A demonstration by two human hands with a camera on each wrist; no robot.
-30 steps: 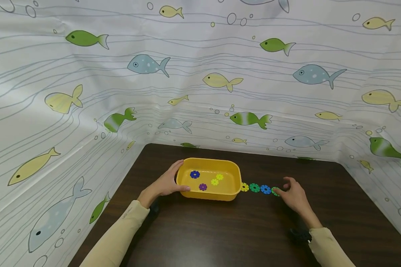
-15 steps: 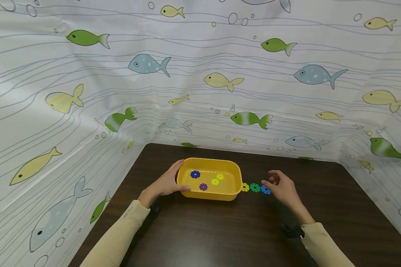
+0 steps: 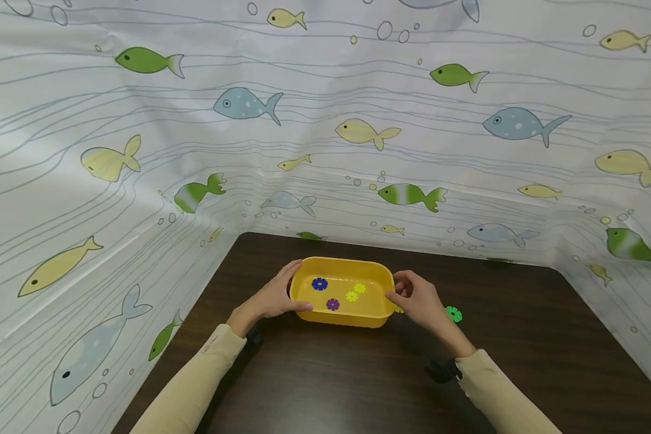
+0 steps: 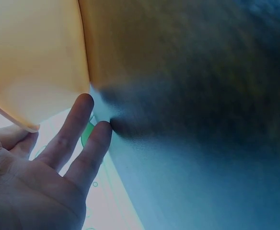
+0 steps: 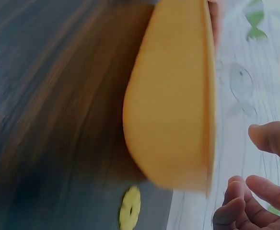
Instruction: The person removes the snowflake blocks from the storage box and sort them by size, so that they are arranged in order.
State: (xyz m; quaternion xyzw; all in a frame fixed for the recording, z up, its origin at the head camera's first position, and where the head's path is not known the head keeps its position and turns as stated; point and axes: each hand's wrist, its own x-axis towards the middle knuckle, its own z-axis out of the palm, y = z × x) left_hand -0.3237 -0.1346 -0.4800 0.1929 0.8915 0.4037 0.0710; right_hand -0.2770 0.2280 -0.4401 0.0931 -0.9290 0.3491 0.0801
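My left hand (image 3: 273, 296) holds the left end of a yellow plastic basin (image 3: 331, 318), its thumb over the front rim. In the left wrist view two fingertips touch the dark table. Above the table at the basin's right end is my right hand (image 3: 420, 301); the right wrist view shows it apart from the basin, fingers loosely bent and holding nothing. Inside the basin lie a dark blue snowflake disc (image 3: 319, 284), a purple disc (image 3: 333, 304) and two yellow discs (image 3: 352, 296). Another yellow disc (image 5: 130, 208) lies on the table beside the basin, mostly hidden in the head view.
A light green disc (image 3: 453, 314) lies on the dark wooden table (image 3: 325, 374), right of my right hand. That hand covers the spot where the teal and blue discs lay. A white fish-patterned sheet (image 3: 304, 138) stands round the table's back and sides.
My right hand has moved left along the row of discs to the basin's right end, uncovering the light green disc. My left hand and the basin have stayed in place.
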